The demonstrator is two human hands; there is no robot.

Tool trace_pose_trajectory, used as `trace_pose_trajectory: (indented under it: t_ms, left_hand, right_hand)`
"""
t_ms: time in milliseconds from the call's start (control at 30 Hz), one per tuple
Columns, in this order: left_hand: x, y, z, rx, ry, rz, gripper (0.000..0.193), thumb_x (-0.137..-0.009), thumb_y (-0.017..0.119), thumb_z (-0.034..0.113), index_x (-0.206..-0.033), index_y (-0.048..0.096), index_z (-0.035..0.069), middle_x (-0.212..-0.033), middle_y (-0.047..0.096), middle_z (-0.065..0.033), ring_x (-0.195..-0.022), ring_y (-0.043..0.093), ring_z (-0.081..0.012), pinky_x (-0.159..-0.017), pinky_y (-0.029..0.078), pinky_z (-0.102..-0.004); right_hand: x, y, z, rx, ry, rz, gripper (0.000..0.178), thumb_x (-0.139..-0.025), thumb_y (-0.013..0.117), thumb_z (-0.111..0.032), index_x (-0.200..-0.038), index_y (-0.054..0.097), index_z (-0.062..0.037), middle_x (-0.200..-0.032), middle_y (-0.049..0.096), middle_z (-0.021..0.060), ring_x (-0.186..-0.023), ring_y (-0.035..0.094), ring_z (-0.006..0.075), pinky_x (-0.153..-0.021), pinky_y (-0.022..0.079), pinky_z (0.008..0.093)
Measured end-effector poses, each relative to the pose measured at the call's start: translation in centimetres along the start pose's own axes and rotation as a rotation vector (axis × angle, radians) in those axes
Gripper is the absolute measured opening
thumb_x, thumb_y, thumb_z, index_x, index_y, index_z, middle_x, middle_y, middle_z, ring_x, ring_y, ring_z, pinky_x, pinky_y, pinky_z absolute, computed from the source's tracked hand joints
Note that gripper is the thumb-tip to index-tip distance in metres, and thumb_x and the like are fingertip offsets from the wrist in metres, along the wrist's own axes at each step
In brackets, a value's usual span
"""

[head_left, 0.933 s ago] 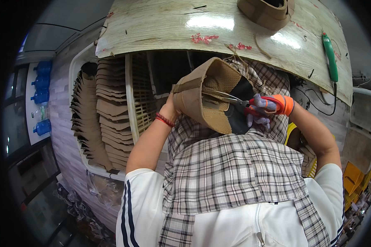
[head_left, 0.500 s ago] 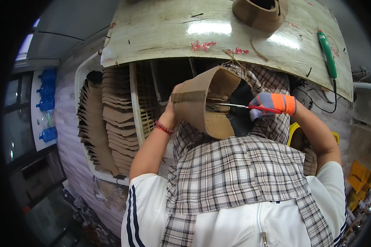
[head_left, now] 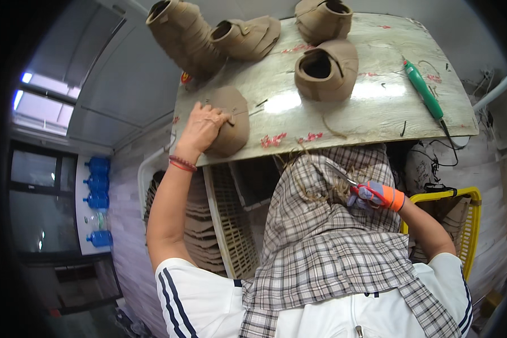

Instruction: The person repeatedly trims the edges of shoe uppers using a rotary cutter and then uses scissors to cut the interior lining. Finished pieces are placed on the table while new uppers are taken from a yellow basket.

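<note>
The left hand [head_left: 201, 127] lay with fingers spread on a brown shoe upper [head_left: 226, 120], long axis running up-frame; the right hand [head_left: 372, 195], apparently gloved, gripped orange-handled scissors [head_left: 355, 185], blades pointing upper left.

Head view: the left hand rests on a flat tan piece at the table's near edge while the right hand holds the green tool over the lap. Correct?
Not quite. The right hand holds orange-handled scissors, not the green tool, which lies untouched on the table. The head view shows this. The left hand does rest on the flat tan piece at the table's near edge.
</note>
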State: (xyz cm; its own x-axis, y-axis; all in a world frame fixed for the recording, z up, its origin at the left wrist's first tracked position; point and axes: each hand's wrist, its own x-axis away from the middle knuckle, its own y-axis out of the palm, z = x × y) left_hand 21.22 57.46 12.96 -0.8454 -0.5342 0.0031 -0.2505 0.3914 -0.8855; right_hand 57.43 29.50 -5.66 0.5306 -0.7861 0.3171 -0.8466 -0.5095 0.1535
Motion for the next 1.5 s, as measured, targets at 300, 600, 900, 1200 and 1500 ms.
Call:
trace_pose_trajectory:
  t_ms: [300, 600, 900, 1200, 1500]
  left_hand:
    - [-18.3, -5.0, 7.9, 0.427, 0.165, 0.675, 0.055, -0.081, 0.052, -0.002, -0.132, 0.055, 0.017, -0.137, 0.052, -0.012, -0.134, 0.039, -0.0287, -0.11, 0.032, -0.0419]
    - [-21.2, -6.0, 6.0, 0.754, 0.312, 0.682, 0.026, -0.08, 0.051, 0.001, -0.097, 0.07, 0.008, -0.106, 0.069, -0.0094, -0.102, 0.064, -0.025, -0.089, 0.05, -0.0329]
    - [-11.9, -2.2, 3.5, 1.424, -0.099, 0.845, 0.018, -0.085, 0.057, 0.001, -0.1, 0.067, 0.003, -0.098, 0.07, -0.0069, -0.087, 0.068, -0.0174, -0.08, 0.054, -0.0295]
    - [-14.7, -2.9, 3.5, 0.963, -0.185, 1.114, 0.027, -0.08, 0.048, -0.004, -0.098, 0.066, 0.004, -0.096, 0.069, -0.0128, -0.089, 0.066, -0.031, -0.082, 0.053, -0.0368]
    - [-15.9, -5.7, 1.1, 0.543, 0.025, 1.096, 0.024, -0.082, 0.05, -0.001, -0.095, 0.068, 0.008, -0.092, 0.069, -0.012, -0.087, 0.066, -0.0297, -0.079, 0.053, -0.0356]
  right_hand:
    - [0.2, 1.3, -0.1, -0.177, -0.137, 0.049, 0.072, -0.093, 0.041, -0.064, -0.104, 0.062, 0.0046, -0.057, 0.052, 0.0015, -0.049, 0.046, 0.0091, -0.047, 0.041, 0.0238]
    - [-0.1, 1.6, 0.9, -0.174, -0.158, 0.132, 0.068, -0.094, 0.04, -0.062, -0.102, 0.065, 0.0014, -0.057, 0.052, 0.0018, -0.047, 0.045, 0.0091, -0.046, 0.034, 0.0246]
    - [-1.3, 1.2, 3.1, 0.166, -0.29, 0.269, 0.048, -0.096, 0.046, -0.043, -0.094, 0.066, 0.0008, -0.063, 0.057, 0.0035, -0.043, 0.045, 0.0084, -0.041, 0.033, 0.023]
    - [-2.4, 0.3, 4.9, -0.199, -0.029, 0.265, 0.04, -0.099, 0.045, -0.035, -0.098, 0.062, 0.0012, -0.054, 0.047, -0.0009, -0.043, 0.044, 0.0085, -0.041, 0.033, 0.0243]
    - [-1.9, 0.7, 4.3, -0.244, -0.073, 0.314, 0.041, -0.094, 0.055, -0.041, -0.093, 0.06, 0.0, -0.055, 0.046, -0.0036, -0.043, 0.041, 0.006, -0.04, 0.03, 0.0213]
